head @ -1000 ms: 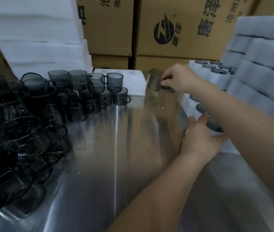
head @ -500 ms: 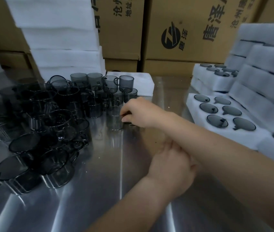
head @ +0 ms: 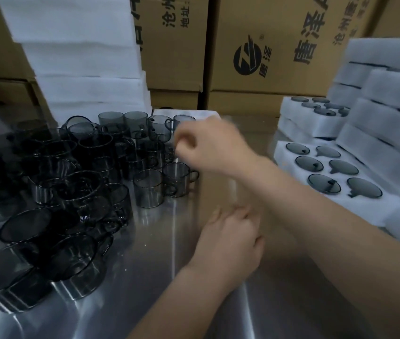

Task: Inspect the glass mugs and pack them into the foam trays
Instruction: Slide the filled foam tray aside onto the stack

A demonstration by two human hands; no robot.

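2 hands in view over the shiny metal surface (head: 145, 285), forearms crossed, the right one passing over the left.

Right hand (head: 208, 148): raised above the near edge of the mug cluster, fingers curled in toward the palm, motion-blurred. Nothing visible between the fingers; cannot tell whether it has hold of anything.

Left hand (head: 230, 241): low over the surface, partly under the right forearm, fingers loosely curled, holding nothing.

Glass mugs (head: 84, 167): smoky grey, many, crowded on the left half of the surface. Most stand upright, rims up; several near the front left edge sit tilted or stacked, exact count unclear. 2 front mugs (head: 160, 184) stand upright side by side just below the right hand, apart from it, handles pointing right.

Foam tray (head: 389, 209): white, on the right side of the surface. 6 packed mugs (head: 309, 163) sit sunk in its round cut-outs, 2 rows of 3. Another filled tray (head: 292, 118) lies behind it on top of further foam.

Foam stacks (head: 389, 94) rise at far right; a taller foam pile (head: 79, 57) stands behind the mug cluster. Cardboard boxes (head: 279, 77) with printed characters and a round logo line the back.
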